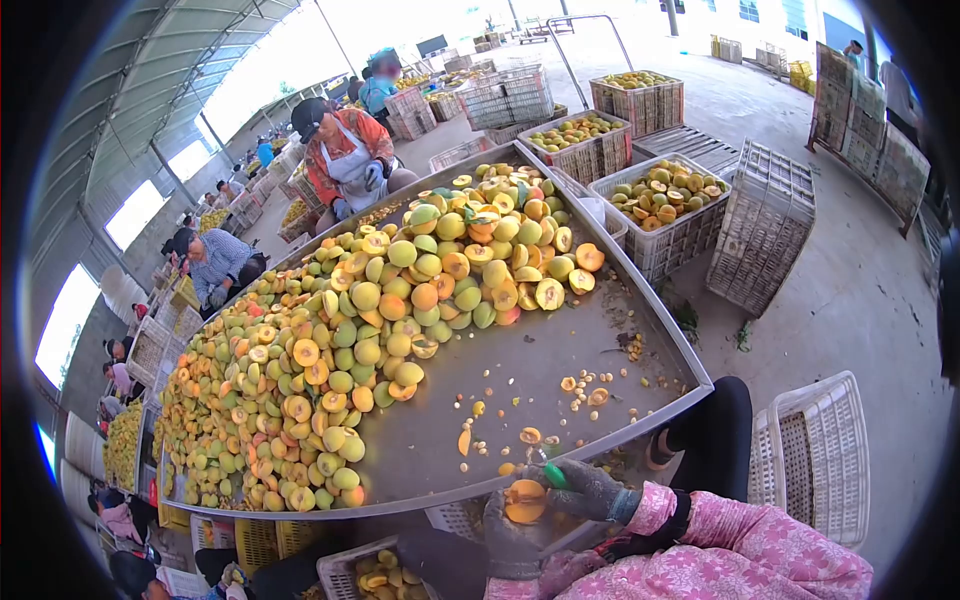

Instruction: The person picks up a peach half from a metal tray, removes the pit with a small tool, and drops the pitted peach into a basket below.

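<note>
A: Where's the cut fruit [525, 503]?
B: In the left hand [512, 540], just off the near rim of the metal worktop [500, 410], its orange face turned up.
A: And the fingers?
B: The left fingers are wrapped around that fruit. The right hand [592, 492], close beside it, has its fingers clamped on a green object [554, 475]; I can't tell what its other end looks like. Both hands wear grey gloves.
A: What's on the worktop?
B: A big fruit heap [350, 335], green, yellow and orange, some pieces cut open. Nearer the hands lie scattered pits [590, 385].
A: Anything around it?
B: A white crate [818, 460] to the right, 1 crate of fruit [383, 578] below, and a co-worker [350, 165] in an apron across the worktop.
</note>
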{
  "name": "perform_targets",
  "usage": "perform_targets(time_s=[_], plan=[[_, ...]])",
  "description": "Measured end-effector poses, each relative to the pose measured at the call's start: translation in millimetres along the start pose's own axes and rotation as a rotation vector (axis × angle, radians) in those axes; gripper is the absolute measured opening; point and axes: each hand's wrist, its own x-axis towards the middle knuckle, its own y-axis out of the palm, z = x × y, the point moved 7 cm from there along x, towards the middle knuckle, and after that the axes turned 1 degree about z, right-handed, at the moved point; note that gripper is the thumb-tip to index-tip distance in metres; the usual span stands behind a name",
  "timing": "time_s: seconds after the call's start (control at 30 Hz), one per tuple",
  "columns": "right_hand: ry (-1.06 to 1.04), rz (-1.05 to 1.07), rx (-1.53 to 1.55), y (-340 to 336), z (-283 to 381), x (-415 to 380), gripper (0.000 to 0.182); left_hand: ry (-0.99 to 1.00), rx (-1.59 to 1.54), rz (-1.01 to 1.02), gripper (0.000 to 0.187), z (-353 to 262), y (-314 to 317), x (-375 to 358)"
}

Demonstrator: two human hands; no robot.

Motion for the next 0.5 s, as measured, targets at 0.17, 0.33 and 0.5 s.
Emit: perform_targets(time_s=[0.17,0.33,0.5], plan=[[-0.152,0.377,-0.522,13,25,-24,0.039,0.104,0.752,0.052,0.049,-56,30,-10],[0.175,0.459,-0.305,28,3,-36,0.033,-0.011,-0.301,0.004,0.042,-17,14,-4],[-0.093,0.378,-0.472,55,-50,-43,0.033,-0.244,-0.841,-0.089,0.05,-21,31,-4]])
